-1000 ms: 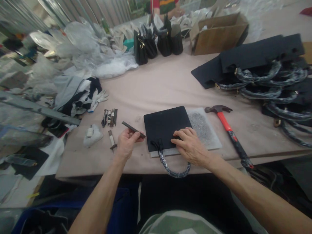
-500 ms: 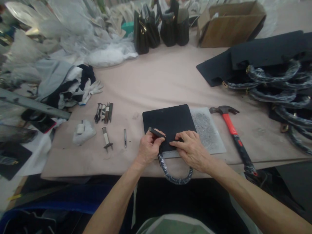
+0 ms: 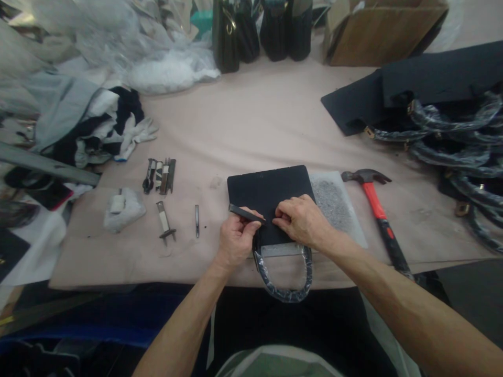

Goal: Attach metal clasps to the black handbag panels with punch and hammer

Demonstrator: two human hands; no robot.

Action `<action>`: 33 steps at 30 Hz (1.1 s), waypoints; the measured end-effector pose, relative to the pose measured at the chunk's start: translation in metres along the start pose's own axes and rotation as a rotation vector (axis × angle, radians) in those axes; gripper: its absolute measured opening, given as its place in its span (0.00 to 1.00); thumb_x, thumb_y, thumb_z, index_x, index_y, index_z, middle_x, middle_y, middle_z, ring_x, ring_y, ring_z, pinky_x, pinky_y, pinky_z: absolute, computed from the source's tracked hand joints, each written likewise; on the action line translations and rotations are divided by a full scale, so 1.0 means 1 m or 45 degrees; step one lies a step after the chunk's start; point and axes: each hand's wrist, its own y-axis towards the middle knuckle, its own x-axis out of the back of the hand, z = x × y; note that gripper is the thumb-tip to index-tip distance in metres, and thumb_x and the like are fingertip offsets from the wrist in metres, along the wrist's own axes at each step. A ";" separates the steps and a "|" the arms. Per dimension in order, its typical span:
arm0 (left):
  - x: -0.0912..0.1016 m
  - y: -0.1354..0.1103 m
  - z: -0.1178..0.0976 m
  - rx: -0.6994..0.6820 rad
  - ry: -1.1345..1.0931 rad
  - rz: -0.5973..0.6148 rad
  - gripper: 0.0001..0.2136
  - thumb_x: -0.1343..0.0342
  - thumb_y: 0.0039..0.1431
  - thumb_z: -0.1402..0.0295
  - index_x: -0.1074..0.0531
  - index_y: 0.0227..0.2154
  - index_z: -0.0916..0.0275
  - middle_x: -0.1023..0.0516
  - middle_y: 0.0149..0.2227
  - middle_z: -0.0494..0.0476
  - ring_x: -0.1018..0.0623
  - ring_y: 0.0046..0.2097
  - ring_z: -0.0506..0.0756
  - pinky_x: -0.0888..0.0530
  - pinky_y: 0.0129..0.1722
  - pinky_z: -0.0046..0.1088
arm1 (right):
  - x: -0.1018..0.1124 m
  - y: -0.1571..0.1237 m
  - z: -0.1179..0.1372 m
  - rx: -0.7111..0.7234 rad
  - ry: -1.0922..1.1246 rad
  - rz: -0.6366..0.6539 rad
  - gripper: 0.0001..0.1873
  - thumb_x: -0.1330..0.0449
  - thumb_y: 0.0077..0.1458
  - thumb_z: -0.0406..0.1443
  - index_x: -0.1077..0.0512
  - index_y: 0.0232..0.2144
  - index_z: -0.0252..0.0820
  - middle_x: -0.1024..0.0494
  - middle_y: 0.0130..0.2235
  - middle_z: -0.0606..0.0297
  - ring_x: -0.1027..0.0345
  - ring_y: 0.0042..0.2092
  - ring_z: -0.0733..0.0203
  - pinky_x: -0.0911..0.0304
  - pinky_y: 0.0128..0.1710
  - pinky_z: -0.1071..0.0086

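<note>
A black bag panel (image 3: 269, 187) lies flat near the table's front edge, partly over a pale, scarred board (image 3: 338, 203). From its near edge a plastic-wrapped handle (image 3: 286, 296) loops past the table edge. My left hand (image 3: 236, 242) is closed around a dark, flat metal tool (image 3: 244, 212), held slanted with its right end low over the panel. My right hand (image 3: 302, 222) rests on the panel, fingertips pinched together; whatever they hold is hidden. The claw hammer (image 3: 376, 204), red and black, lies right of the board.
Small metal tools (image 3: 159, 176), a two-pronged tool (image 3: 165, 224) and a slim punch (image 3: 197, 221) lie left. Panels with wrapped handles (image 3: 451, 123) are piled right. Black bags (image 3: 226, 39) and a cardboard box (image 3: 385, 34) stand behind. Gloves (image 3: 135, 133) lie at far left.
My right hand has curled its fingers closer together over the panel. The tool in my left hand has tipped flatter, its upper end going left. The camera view has shifted slightly.
</note>
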 end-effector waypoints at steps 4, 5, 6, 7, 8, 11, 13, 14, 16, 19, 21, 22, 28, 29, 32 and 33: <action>0.000 0.000 0.001 -0.028 0.034 0.010 0.04 0.42 0.62 0.71 0.28 0.39 0.62 0.19 0.39 0.56 0.19 0.40 0.52 0.21 0.41 0.27 | 0.002 0.005 0.000 0.039 -0.058 0.048 0.10 0.34 0.58 0.40 0.28 0.31 0.41 0.21 0.32 0.64 0.27 0.37 0.57 0.51 0.40 0.64; 0.001 0.000 0.000 -0.032 0.057 0.013 0.04 0.42 0.62 0.71 0.28 0.39 0.62 0.19 0.39 0.56 0.19 0.40 0.52 0.21 0.41 0.27 | 0.003 0.006 0.000 0.060 -0.078 0.071 0.09 0.34 0.59 0.40 0.28 0.32 0.41 0.20 0.32 0.64 0.27 0.37 0.57 0.51 0.39 0.64; 0.001 0.000 0.000 -0.035 0.087 0.019 0.03 0.42 0.62 0.71 0.28 0.39 0.62 0.19 0.39 0.56 0.19 0.40 0.52 0.22 0.40 0.27 | 0.004 0.008 0.000 0.084 -0.098 0.101 0.09 0.34 0.59 0.40 0.28 0.33 0.41 0.20 0.32 0.63 0.27 0.37 0.56 0.52 0.39 0.64; 0.002 0.000 -0.001 -0.035 0.123 0.026 0.03 0.43 0.62 0.71 0.27 0.39 0.62 0.19 0.39 0.56 0.19 0.39 0.53 0.22 0.40 0.27 | 0.006 0.010 0.000 0.110 -0.121 0.133 0.09 0.35 0.59 0.40 0.28 0.34 0.40 0.20 0.33 0.63 0.26 0.37 0.56 0.51 0.39 0.64; 0.002 0.001 -0.002 -0.040 0.159 0.030 0.03 0.43 0.62 0.71 0.27 0.38 0.62 0.19 0.39 0.56 0.19 0.39 0.53 0.22 0.40 0.27 | 0.008 0.012 0.000 0.139 -0.147 0.172 0.09 0.36 0.60 0.40 0.28 0.35 0.40 0.19 0.33 0.62 0.26 0.37 0.56 0.51 0.39 0.64; 0.003 0.001 -0.005 -0.108 0.258 0.043 0.03 0.43 0.62 0.72 0.26 0.38 0.62 0.19 0.39 0.57 0.19 0.39 0.53 0.22 0.39 0.28 | 0.014 0.019 0.000 0.207 -0.239 0.279 0.09 0.39 0.62 0.41 0.28 0.36 0.39 0.19 0.32 0.60 0.25 0.35 0.54 0.51 0.37 0.64; 0.003 0.001 -0.006 -0.203 0.307 0.057 0.03 0.43 0.62 0.72 0.25 0.37 0.62 0.19 0.38 0.56 0.19 0.39 0.53 0.22 0.39 0.28 | 0.016 0.021 -0.001 0.219 -0.269 0.309 0.10 0.40 0.62 0.41 0.28 0.35 0.40 0.20 0.30 0.60 0.26 0.34 0.53 0.50 0.37 0.64; 0.003 0.001 -0.006 -0.248 0.326 0.067 0.03 0.43 0.62 0.73 0.25 0.37 0.62 0.19 0.38 0.56 0.19 0.40 0.53 0.22 0.40 0.28 | 0.015 0.021 -0.003 0.217 -0.260 0.300 0.10 0.40 0.62 0.42 0.28 0.35 0.40 0.20 0.30 0.60 0.26 0.34 0.53 0.49 0.37 0.64; 0.002 0.001 -0.006 -0.308 0.355 0.085 0.04 0.43 0.62 0.73 0.24 0.38 0.62 0.19 0.39 0.56 0.18 0.41 0.53 0.21 0.42 0.28 | 0.012 0.021 -0.007 0.214 -0.198 0.241 0.10 0.39 0.61 0.42 0.28 0.34 0.41 0.20 0.29 0.62 0.27 0.33 0.55 0.47 0.38 0.64; 0.001 0.001 -0.005 -0.325 0.364 0.094 0.04 0.43 0.63 0.73 0.24 0.39 0.62 0.18 0.39 0.56 0.18 0.41 0.53 0.21 0.43 0.29 | 0.004 0.017 -0.014 0.221 -0.065 0.130 0.08 0.37 0.59 0.40 0.27 0.35 0.41 0.21 0.28 0.65 0.29 0.31 0.58 0.46 0.42 0.64; 0.000 0.000 -0.006 -0.318 0.352 0.106 0.04 0.42 0.63 0.72 0.23 0.38 0.62 0.18 0.39 0.56 0.18 0.41 0.53 0.21 0.42 0.28 | 0.000 0.014 -0.018 0.229 0.023 0.081 0.07 0.37 0.58 0.38 0.27 0.36 0.40 0.22 0.28 0.66 0.30 0.31 0.60 0.45 0.42 0.65; -0.001 0.000 -0.006 -0.313 0.344 0.111 0.04 0.42 0.63 0.72 0.23 0.38 0.62 0.18 0.39 0.56 0.18 0.41 0.53 0.21 0.41 0.28 | -0.001 0.012 -0.019 0.231 0.064 0.063 0.07 0.36 0.57 0.37 0.27 0.36 0.40 0.22 0.28 0.66 0.31 0.31 0.61 0.45 0.42 0.65; -0.004 0.000 -0.006 -0.295 0.384 0.107 0.04 0.41 0.62 0.70 0.22 0.38 0.61 0.18 0.38 0.55 0.18 0.40 0.54 0.21 0.41 0.29 | -0.003 0.005 -0.020 0.223 0.225 -0.039 0.05 0.36 0.55 0.33 0.27 0.36 0.39 0.25 0.26 0.69 0.33 0.30 0.63 0.47 0.41 0.67; -0.004 0.000 -0.006 -0.300 0.401 0.106 0.04 0.41 0.62 0.70 0.22 0.38 0.61 0.18 0.38 0.56 0.18 0.40 0.54 0.21 0.41 0.29 | -0.004 0.005 -0.020 0.216 0.241 -0.052 0.05 0.36 0.55 0.33 0.27 0.35 0.39 0.26 0.26 0.70 0.33 0.30 0.63 0.47 0.41 0.67; -0.004 0.000 -0.006 -0.314 0.442 0.106 0.05 0.41 0.62 0.70 0.22 0.38 0.62 0.18 0.38 0.56 0.18 0.40 0.54 0.21 0.41 0.29 | -0.005 0.004 -0.020 0.196 0.285 -0.074 0.04 0.36 0.54 0.32 0.27 0.34 0.39 0.26 0.26 0.70 0.34 0.30 0.63 0.48 0.41 0.67; -0.004 0.000 -0.006 -0.313 0.451 0.107 0.05 0.41 0.62 0.70 0.22 0.38 0.62 0.18 0.38 0.56 0.18 0.39 0.54 0.21 0.40 0.28 | -0.005 0.004 -0.021 0.192 0.297 -0.078 0.03 0.36 0.54 0.32 0.27 0.34 0.39 0.26 0.26 0.70 0.34 0.30 0.63 0.48 0.41 0.67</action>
